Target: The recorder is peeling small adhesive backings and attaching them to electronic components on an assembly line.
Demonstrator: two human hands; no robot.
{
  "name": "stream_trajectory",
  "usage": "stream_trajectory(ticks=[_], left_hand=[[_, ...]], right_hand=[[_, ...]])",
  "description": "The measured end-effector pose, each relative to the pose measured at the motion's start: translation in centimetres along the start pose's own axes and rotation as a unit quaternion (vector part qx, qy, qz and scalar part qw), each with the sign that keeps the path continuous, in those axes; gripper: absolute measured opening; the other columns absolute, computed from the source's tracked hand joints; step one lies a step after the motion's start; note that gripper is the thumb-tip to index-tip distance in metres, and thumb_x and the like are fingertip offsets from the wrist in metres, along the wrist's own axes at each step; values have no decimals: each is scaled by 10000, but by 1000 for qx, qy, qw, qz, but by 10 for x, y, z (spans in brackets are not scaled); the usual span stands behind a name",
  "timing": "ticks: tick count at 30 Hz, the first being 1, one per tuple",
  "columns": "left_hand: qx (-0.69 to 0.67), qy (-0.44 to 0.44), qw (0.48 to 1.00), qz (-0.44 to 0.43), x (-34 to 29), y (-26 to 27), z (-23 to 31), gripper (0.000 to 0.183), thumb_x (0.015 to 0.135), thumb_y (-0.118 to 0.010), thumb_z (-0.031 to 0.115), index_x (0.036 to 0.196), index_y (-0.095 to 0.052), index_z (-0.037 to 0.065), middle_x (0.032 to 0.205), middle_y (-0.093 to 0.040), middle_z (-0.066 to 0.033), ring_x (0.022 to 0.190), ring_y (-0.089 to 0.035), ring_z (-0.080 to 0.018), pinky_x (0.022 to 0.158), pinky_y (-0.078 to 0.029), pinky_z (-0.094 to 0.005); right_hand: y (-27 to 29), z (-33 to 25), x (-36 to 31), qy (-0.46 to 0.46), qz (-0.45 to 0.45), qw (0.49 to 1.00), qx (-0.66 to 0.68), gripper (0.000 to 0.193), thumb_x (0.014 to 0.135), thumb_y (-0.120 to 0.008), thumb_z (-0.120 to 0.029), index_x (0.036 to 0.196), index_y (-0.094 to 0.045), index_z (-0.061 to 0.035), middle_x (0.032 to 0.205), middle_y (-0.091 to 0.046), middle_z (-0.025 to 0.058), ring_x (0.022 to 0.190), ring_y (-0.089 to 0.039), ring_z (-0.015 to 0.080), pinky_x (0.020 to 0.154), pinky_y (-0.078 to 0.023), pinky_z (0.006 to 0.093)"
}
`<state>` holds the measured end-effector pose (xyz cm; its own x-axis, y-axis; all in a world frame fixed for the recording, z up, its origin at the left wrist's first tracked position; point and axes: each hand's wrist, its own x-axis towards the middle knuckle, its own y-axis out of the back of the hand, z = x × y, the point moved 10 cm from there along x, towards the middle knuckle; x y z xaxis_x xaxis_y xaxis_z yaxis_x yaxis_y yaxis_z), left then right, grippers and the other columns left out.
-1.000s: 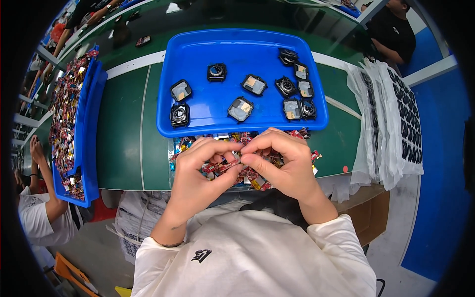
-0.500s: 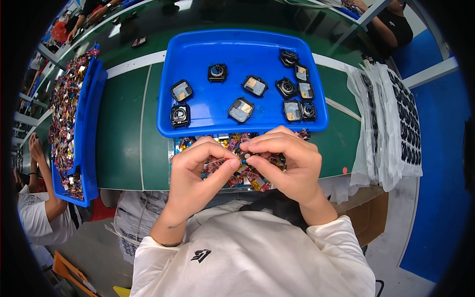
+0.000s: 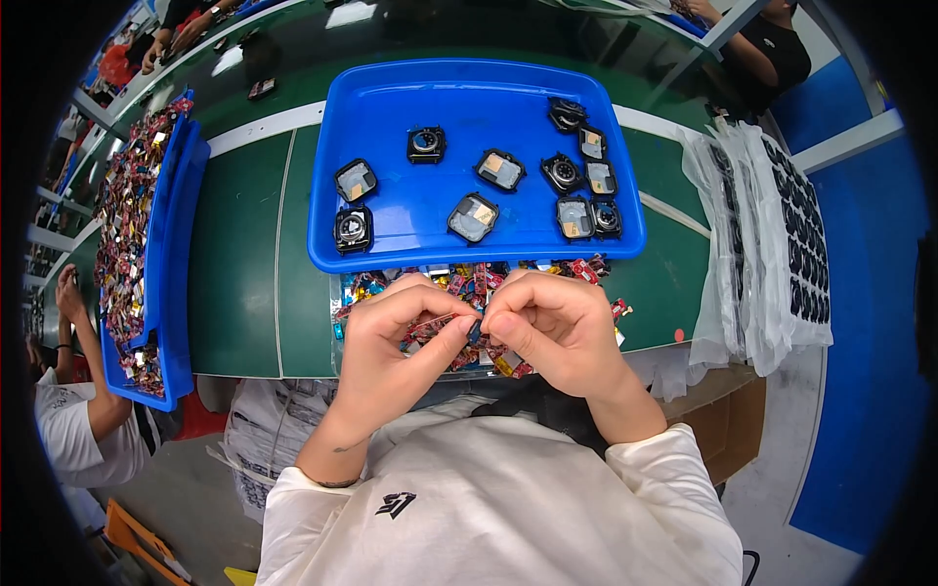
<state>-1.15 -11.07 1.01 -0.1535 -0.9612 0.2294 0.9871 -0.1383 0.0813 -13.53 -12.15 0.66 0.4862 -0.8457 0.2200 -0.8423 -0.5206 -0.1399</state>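
My left hand (image 3: 403, 342) pinches a small dark-and-blue electronic part (image 3: 475, 332) between thumb and forefinger. Against its other side, my right hand (image 3: 553, 337) has thumb and fingertips closed together; the fingers hide what is between them. Both hands hover over a pile of small red circuit boards (image 3: 476, 285) with silver, gold and blue bits, at the near edge of the bench. Just beyond lies a blue tray (image 3: 401, 256) with several black square watch cases, such as one watch case (image 3: 473, 218) showing its pale inside and one (image 3: 353, 230) showing a round part.
At the left, a blue bin (image 3: 176, 283) is heaped with similar small boards. Plastic-wrapped sheets of black parts (image 3: 772, 234) stand at the right. A conveyor belt (image 3: 469, 39) runs behind the green bench (image 3: 239, 264). Co-workers sit at the left and far right.
My right hand's fingers have curled in and drawn close to the left fingertips. The part between them has turned, its dark face now showing.
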Motion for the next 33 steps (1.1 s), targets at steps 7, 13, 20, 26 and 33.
stream_trajectory(ticks=[7, 13, 20, 26, 33], left_hand=[[-7, 42, 999, 22, -4, 7, -8, 41, 808, -661, -39, 847, -650, -32, 832, -605, -44, 755, -549, -81, 669, -432, -209], [-43, 37, 998, 3, -3, 3, -6, 32, 813, -676, -26, 835, -653, -32, 832, -615, -49, 753, -549, -92, 668, -438, -220], [-113, 32, 991, -57, -6, -2, -4, 49, 819, -687, -13, 851, -654, -31, 835, -624, -69, 754, -562, -129, 685, -453, -247], [-96, 18, 995, 6, -6, 15, -2, 44, 821, -685, -9, 847, -654, -26, 815, -606, -61, 748, -550, -119, 670, -433, -233], [-97, 32, 995, 16, -7, 17, -7, 41, 817, -687, -9, 837, -658, -30, 804, -610, -60, 741, -545, -114, 656, -424, -236]], right_hand=[[10, -8, -2, 19, 46, 995, -88, 54, 878, -599, 39, 901, -629, 78, 872, -626, 118, 751, -559, 111, 618, -464, 222], [4, -5, 0, 14, 38, 998, -45, 32, 875, -624, -3, 859, -623, 24, 792, -586, 23, 615, -475, 32, 509, -374, 194], [7, -7, 2, -14, 62, 975, -212, 61, 813, -683, -7, 830, -628, -26, 783, -573, 16, 630, -488, 91, 535, -372, 227], [-3, -41, 4, 184, 73, 813, -548, 191, 671, -778, -120, 829, -684, -69, 927, -600, 38, 823, -531, 221, 649, -422, 333], [37, -55, 2, 150, 81, 812, -558, 289, 673, -802, -218, 903, -714, -67, 1065, -607, 91, 964, -542, 290, 836, -459, 383]])
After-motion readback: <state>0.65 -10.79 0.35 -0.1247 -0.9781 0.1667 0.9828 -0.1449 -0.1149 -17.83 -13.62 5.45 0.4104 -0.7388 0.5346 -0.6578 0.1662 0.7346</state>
